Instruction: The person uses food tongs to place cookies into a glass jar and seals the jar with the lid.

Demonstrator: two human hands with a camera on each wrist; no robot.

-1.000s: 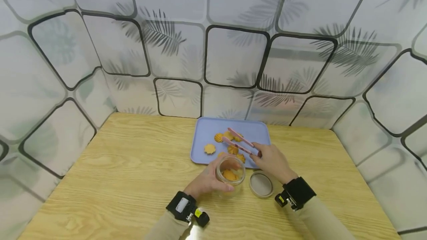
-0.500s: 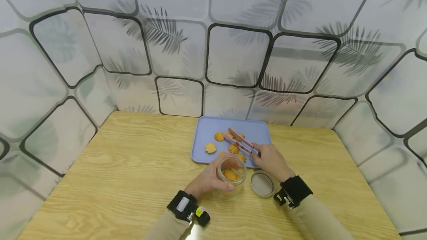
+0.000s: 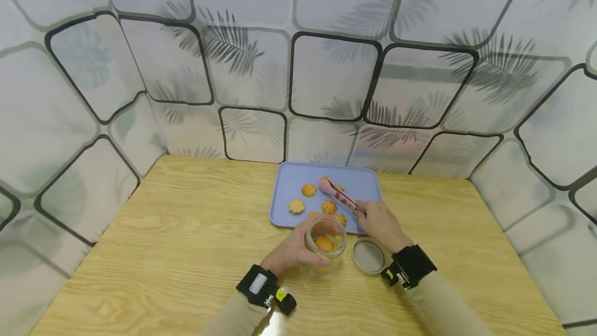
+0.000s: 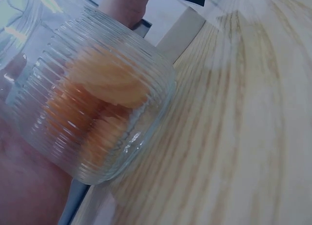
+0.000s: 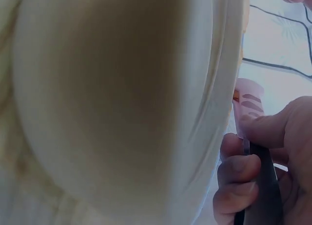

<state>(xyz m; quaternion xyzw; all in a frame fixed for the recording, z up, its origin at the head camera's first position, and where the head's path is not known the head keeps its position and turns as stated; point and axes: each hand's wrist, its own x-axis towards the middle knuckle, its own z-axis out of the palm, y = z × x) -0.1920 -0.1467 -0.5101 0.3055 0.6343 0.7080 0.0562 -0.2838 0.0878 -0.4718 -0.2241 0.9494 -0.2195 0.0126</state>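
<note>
My left hand (image 3: 294,253) grips a ribbed glass jar (image 3: 344,247) without its lid. Several golden cookies (image 4: 107,79) lie inside it, plain in the left wrist view. My right hand (image 3: 382,226) holds pink tongs (image 3: 339,195) with dark handles, fingers and thumb curled round them. The tongs' ends, turned on their side, are over the cookies at the back of the blue tray (image 3: 289,172). A bit of orange-brown cookie (image 5: 236,95) shows at the tongs' end in the right wrist view; how firmly it is pinched is hidden.
Other piped cookies lie on the tray, among them a swirled cookie (image 3: 309,190) and a flower-shaped cookie (image 3: 296,206). A round lid (image 3: 368,256) rests on the wooden table (image 3: 186,232) between jar and right wrist. A patterned curtain (image 3: 252,134) stands behind the table.
The tongs' two arms, spread apart over the back cookies before, have come together and rolled onto their side. The left hand and the jar stay nearly still.
</note>
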